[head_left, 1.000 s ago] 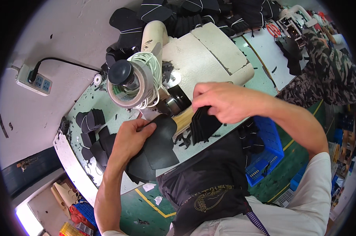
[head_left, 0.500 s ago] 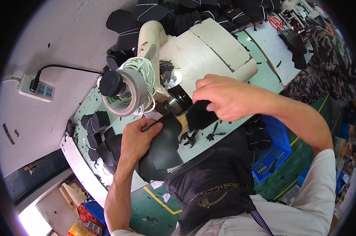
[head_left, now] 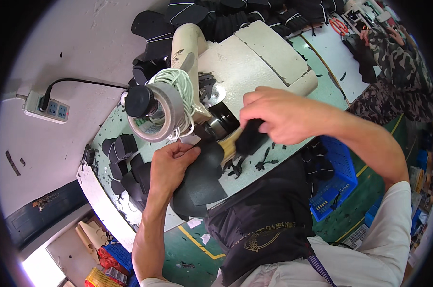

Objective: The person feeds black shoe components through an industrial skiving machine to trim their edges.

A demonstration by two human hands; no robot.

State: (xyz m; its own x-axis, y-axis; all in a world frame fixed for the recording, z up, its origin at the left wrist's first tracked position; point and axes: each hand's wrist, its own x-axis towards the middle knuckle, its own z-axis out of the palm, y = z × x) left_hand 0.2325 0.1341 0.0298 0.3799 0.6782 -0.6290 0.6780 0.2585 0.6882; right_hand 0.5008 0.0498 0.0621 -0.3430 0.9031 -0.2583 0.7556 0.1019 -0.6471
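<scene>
My left hand pinches the upper edge of several overlapping smooth black leather-like pieces, just below the cream bench machine. Thumb and fingers are closed on them. Beside it, my right hand grips a soft black piece between thumb and curled fingers, to the right of the machine's dark metal cylinder. Under that cylinder a yellowish plate shows between the two hands' pieces. The exact contact of the pieces with the machine is hidden.
Stacks of black pieces lie at left; tied bundles line the back. A lamp ring with coiled white cable stands over the work. Black scraps litter the table. A blue crate sits right; a co-worker's camouflage sleeve is beyond.
The soft black piece in my right hand has tilted and shows more of the yellowish plate. My left hand stays on its pieces. The whole view has shifted slightly; a co-worker's hands now show.
</scene>
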